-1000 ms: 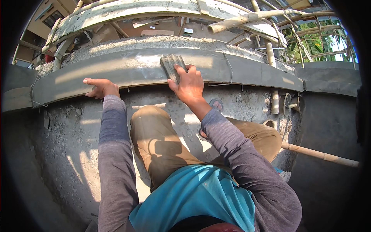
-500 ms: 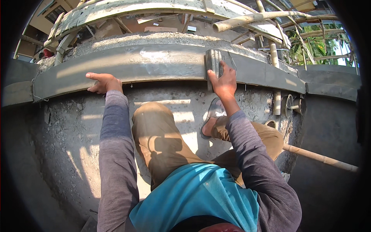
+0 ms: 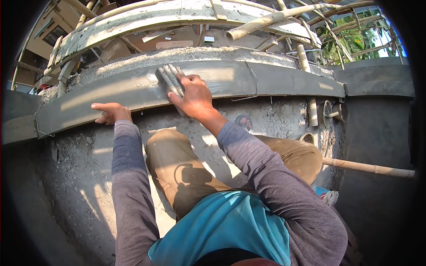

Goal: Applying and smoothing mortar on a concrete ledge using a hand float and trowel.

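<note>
Grey ledge (image 3: 275, 82), right hand (image 3: 193, 95) half-covering float (image 3: 168, 80)

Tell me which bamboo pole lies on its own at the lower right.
The pale bamboo pole running nearly level beside the person's bent knee, below the smooth grey moulding. The other poles are scaffolding beyond the ledge, at the top of the view.

No packages, labels (or screens)

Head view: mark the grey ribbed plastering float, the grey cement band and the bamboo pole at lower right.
grey ribbed plastering float (image 3: 167, 80), head view, on its ribbed face.
grey cement band (image 3: 275, 80), head view, on its smooth front.
bamboo pole (image 3: 368, 168), head view, mid-shaft.
</note>
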Action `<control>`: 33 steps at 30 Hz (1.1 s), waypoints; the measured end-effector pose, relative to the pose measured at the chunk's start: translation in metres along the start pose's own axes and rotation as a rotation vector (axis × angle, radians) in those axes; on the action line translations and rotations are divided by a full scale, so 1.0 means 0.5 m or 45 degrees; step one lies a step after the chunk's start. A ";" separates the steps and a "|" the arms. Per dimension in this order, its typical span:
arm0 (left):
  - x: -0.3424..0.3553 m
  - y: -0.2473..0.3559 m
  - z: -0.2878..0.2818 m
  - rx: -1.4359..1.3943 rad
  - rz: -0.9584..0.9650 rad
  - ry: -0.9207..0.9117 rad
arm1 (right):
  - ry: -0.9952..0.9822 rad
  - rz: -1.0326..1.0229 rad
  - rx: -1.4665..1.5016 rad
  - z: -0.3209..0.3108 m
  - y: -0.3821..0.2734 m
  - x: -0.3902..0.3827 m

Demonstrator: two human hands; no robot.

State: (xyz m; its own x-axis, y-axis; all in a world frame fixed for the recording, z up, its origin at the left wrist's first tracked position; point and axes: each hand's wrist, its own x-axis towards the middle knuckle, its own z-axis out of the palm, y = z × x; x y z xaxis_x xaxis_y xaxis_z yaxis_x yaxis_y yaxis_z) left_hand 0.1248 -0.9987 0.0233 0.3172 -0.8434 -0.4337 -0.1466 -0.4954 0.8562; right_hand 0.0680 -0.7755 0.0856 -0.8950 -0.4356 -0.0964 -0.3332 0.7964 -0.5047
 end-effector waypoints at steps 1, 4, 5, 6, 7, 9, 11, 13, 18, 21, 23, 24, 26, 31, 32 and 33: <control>-0.003 0.016 -0.009 -0.006 0.016 0.018 | 0.084 0.053 -0.053 -0.021 0.038 0.002; -0.010 0.013 -0.015 -0.016 0.004 -0.008 | 0.275 0.230 -0.170 -0.091 0.208 0.009; -0.008 0.016 -0.014 -0.040 -0.004 -0.027 | 0.314 0.255 -0.224 -0.109 0.256 0.009; -0.009 0.018 -0.012 -0.047 -0.003 -0.024 | 0.324 0.317 -0.246 -0.126 0.293 0.009; -0.012 0.016 -0.009 -0.038 0.005 -0.014 | 0.375 0.342 -0.262 -0.138 0.328 0.006; -0.005 0.007 0.001 0.003 0.033 0.018 | 0.377 0.396 -0.267 -0.158 0.353 0.006; 0.005 0.005 0.001 0.005 0.039 0.032 | 0.378 0.428 -0.236 -0.146 0.350 0.015; -0.013 0.005 0.002 -0.011 0.009 -0.003 | 0.355 0.357 -0.104 -0.117 0.294 0.023; -0.036 0.013 -0.003 0.000 0.030 0.003 | -0.081 0.066 0.152 -0.035 0.066 0.014; -0.012 0.005 0.002 -0.015 0.011 0.046 | -0.156 -0.056 0.309 -0.105 0.055 0.001; -0.011 0.006 0.003 -0.058 0.006 0.065 | -0.176 -0.037 0.540 -0.160 0.130 0.010; -0.008 0.011 0.001 -0.068 0.016 0.077 | -0.220 0.041 0.755 -0.196 0.165 0.010; -0.009 0.015 -0.002 -0.057 0.001 0.090 | -0.124 0.118 0.995 -0.272 0.260 -0.001; -0.025 0.004 0.009 -0.080 0.010 0.082 | 0.248 0.390 1.381 -0.394 0.496 -0.066; -0.019 -0.001 0.011 -0.079 0.020 0.083 | 0.247 0.391 1.391 -0.398 0.544 -0.074; -0.002 -0.004 0.018 -0.099 -0.031 0.083 | 0.248 0.424 1.384 -0.398 0.593 -0.083</control>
State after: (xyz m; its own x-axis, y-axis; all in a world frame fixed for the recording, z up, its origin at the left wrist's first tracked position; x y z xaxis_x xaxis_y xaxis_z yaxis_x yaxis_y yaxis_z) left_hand 0.1163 -0.9987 0.0196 0.3804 -0.8148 -0.4375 -0.0657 -0.4957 0.8660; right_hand -0.0529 -0.4378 0.1108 -0.9527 -0.1245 -0.2771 0.2747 0.0364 -0.9608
